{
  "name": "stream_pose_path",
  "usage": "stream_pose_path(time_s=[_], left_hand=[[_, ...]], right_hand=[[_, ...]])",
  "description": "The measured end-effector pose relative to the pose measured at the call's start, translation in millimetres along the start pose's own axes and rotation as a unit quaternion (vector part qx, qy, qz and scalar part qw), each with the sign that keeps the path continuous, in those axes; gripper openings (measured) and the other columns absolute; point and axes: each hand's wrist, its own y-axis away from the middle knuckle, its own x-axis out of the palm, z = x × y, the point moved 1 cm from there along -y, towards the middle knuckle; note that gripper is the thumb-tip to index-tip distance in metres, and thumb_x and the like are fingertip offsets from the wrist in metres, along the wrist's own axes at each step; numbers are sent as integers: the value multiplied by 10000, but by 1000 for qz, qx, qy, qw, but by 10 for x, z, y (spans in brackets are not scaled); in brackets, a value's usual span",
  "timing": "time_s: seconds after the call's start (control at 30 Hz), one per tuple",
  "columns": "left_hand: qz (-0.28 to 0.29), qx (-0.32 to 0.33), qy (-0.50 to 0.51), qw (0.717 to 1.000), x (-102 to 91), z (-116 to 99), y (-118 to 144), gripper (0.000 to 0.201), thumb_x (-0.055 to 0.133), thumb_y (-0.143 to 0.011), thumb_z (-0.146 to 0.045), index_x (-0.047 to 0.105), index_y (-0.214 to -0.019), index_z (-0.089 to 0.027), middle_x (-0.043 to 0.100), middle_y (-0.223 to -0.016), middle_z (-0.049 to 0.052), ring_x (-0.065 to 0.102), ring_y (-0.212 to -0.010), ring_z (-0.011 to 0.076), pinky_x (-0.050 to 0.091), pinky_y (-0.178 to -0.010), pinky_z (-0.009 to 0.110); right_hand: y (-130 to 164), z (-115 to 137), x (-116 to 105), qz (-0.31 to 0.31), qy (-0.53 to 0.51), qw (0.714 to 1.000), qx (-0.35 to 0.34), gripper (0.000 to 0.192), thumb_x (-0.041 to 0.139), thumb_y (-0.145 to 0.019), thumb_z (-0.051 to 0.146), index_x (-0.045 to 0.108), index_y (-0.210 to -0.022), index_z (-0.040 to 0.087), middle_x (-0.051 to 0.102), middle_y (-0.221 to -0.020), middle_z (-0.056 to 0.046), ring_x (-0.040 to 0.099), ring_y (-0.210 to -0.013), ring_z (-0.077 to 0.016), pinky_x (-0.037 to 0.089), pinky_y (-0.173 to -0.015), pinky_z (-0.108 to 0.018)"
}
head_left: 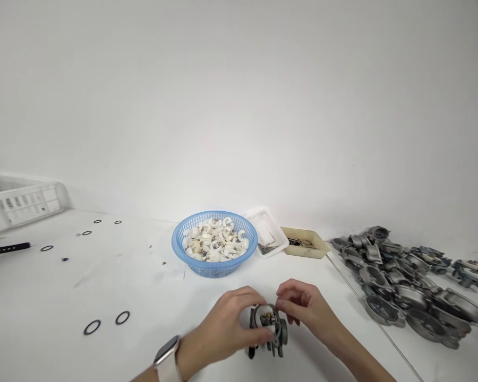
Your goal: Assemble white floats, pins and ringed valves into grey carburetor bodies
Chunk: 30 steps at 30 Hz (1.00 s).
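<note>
A grey metal carburetor body sits on the white table in front of me, with a white ring-shaped float and brass parts showing in its opening. My left hand, with a watch at the wrist, is closed around the carburetor from the left, thumb in front and fingers behind. At the carburetor's upper right edge is my right hand, its thumb and index finger pinched together. Whatever lies between those fingertips, if anything, is too small to make out.
Behind my hands stands a blue basket of white floats. Beside it are a white tray with thin pins and a cream tray with small tools. Carburetor bodies pile up at right; black rings and a white crate lie left.
</note>
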Motion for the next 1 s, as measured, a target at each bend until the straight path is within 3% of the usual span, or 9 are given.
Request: stream_pose_path(time_s=[0.13, 0.27, 0.47, 0.7, 1.0], left_hand=[[-12, 56, -82, 995, 38, 0, 14, 268, 809, -884, -373, 731, -1115, -260, 726, -1149, 21, 672, -1017, 225, 498, -914, 311], [-2, 65, -131, 989, 48, -16, 29, 253, 748, -946, -355, 687, -1178, -273, 692, -1217, 26, 654, -1065, 233, 489, -945, 335], [17, 49, -124, 991, 33, -60, 32, 222, 681, -998, -355, 654, -1212, -304, 683, -1203, 0, 648, -1061, 208, 490, -946, 317], [-12, 9, -72, 997, -5, -72, 18, 192, 665, -998, -350, 655, -1172, -270, 695, -1187, 16, 662, -1056, 200, 521, -908, 281], [-43, -4, -59, 997, -23, -107, 9, 233, 653, -998, -418, 698, -1141, -240, 733, -1128, 45, 673, -979, 205, 572, -851, 287]], right_hand=[[14, 37, 32, 3, -27, 1000, 8, 359, 850, -783, 483, 698, -896, 178, 711, -708, -12, 515, -534, -117, 375, -502, -247], [54, 109, 50, 8, -46, 999, 1, 345, 857, -782, 470, 703, -886, 179, 715, -707, -8, 502, -547, -112, 383, -510, -238], [67, 124, 54, 11, -67, 998, -7, 295, 854, -795, 413, 687, -873, 183, 716, -706, -3, 497, -566, -112, 392, -526, -235], [71, 193, -36, -40, -55, 998, 5, 280, 790, -848, 433, 659, -876, 187, 727, -759, -10, 490, -550, -106, 366, -539, -252], [48, 171, -113, -33, -48, 998, 18, 326, 823, -798, 460, 660, -870, 186, 751, -773, -38, 500, -541, -117, 364, -518, -257]])
